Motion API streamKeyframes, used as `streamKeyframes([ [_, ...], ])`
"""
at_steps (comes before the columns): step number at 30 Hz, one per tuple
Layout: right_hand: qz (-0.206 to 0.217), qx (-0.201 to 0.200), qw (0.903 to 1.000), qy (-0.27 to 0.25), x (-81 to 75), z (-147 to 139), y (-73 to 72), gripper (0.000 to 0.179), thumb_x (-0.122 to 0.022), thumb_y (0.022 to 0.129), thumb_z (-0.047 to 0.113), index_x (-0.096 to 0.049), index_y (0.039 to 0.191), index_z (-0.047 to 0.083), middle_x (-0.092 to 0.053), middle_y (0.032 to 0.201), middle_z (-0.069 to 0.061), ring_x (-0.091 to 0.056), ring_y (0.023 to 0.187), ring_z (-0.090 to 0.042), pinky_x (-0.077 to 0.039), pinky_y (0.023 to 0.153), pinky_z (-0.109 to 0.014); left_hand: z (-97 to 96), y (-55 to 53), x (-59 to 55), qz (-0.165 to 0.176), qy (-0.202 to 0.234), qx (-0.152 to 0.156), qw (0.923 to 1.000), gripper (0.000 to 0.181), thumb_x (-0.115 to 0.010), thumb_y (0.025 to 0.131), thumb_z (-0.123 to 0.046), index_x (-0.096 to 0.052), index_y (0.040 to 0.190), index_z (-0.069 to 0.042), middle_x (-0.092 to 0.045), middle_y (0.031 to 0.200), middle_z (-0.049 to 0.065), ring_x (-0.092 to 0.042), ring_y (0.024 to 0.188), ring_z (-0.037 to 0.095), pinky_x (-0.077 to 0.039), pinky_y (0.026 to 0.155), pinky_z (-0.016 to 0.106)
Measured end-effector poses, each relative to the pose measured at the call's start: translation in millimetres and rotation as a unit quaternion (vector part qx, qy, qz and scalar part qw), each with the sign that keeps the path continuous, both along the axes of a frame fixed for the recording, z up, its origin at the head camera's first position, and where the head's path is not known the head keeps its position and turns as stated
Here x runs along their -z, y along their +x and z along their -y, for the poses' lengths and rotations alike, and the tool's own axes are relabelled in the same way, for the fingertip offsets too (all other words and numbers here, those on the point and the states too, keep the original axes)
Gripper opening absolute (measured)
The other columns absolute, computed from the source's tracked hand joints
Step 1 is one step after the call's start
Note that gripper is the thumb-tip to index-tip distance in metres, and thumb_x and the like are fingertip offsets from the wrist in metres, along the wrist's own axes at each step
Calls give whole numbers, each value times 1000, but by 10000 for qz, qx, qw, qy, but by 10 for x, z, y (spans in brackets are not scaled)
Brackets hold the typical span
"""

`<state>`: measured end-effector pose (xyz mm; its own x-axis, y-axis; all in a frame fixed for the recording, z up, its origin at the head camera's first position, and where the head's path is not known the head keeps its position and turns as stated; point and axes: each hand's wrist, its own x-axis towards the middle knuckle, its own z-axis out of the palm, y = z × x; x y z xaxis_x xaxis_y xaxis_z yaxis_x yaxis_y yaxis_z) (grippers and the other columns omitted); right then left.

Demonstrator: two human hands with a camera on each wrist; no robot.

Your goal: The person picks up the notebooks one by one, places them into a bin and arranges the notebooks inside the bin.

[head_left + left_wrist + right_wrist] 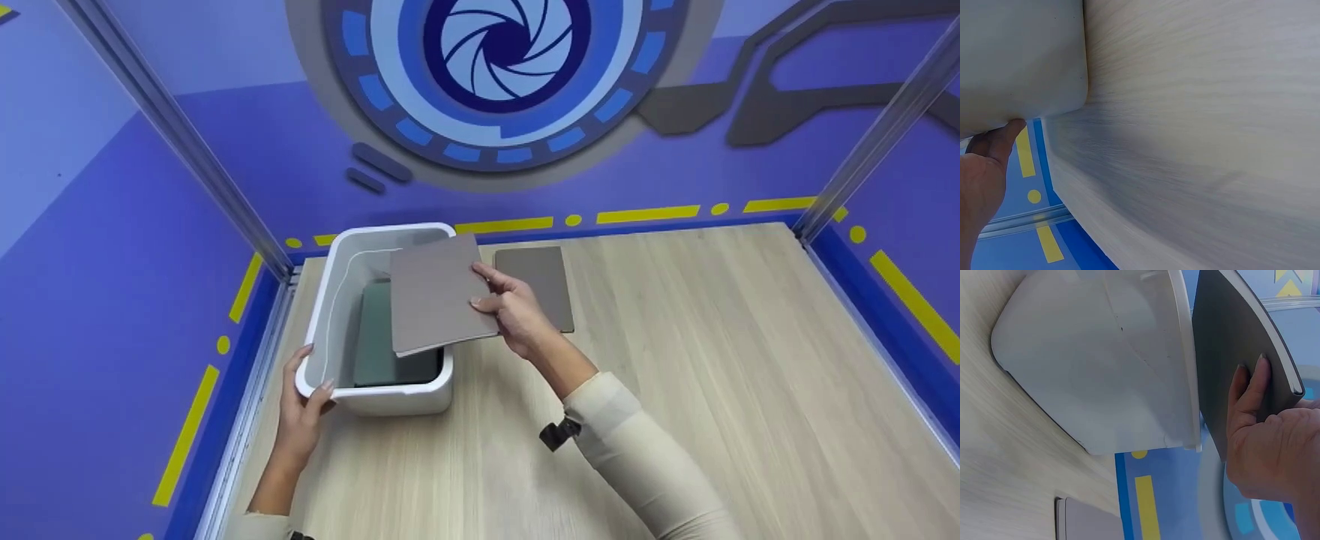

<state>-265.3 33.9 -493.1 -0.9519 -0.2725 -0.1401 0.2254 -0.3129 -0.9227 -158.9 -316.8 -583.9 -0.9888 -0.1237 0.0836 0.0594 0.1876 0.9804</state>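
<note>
My right hand (517, 311) grips a grey-brown notebook (439, 292) by its right edge, thumb on top and fingers beneath. In the head view the notebook overlaps the right rim of a white plastic bin (412, 390); the right wrist view has it just above that rim, with the hand (1269, 444) around its spine side. My left hand (300, 420) holds the bin's near left corner, thumb over the rim. Inside the bin lies a dark green notebook (375, 330), partly hidden by the held one. The left wrist view shows the left hand (988, 169) against the bin's wall (1022, 62).
A second grey-brown notebook (551, 281) lies on the wooden table (675, 360) right of the bin, partly behind my right hand. Blue panels (247, 157) with yellow marks wall in the table at the back and sides. A metal post (180, 135) stands behind the bin's left.
</note>
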Motion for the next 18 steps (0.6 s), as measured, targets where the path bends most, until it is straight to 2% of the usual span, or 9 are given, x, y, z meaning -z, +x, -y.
streamKeyframes([
  [7,90,16,10000,-27,21,51,-12,71,-57,96,-8,-42,164,7,-25,177,-16,-27,162,-35,-33,128,-55,4,15,-5,43,-29,-31,10000,67,-53,109,-8,-23,167,-20,-35,155,5,-54,119,16,-57,88,23],
  [18,122,41,9999,-3,53,151,-39,71,-57,95,-8,-42,163,4,-28,176,-18,-26,163,-35,-30,130,-53,3,6,-11,30,-49,-25,10000,67,-53,108,-8,-23,167,-20,-35,155,4,-54,119,16,-57,88,23],
])
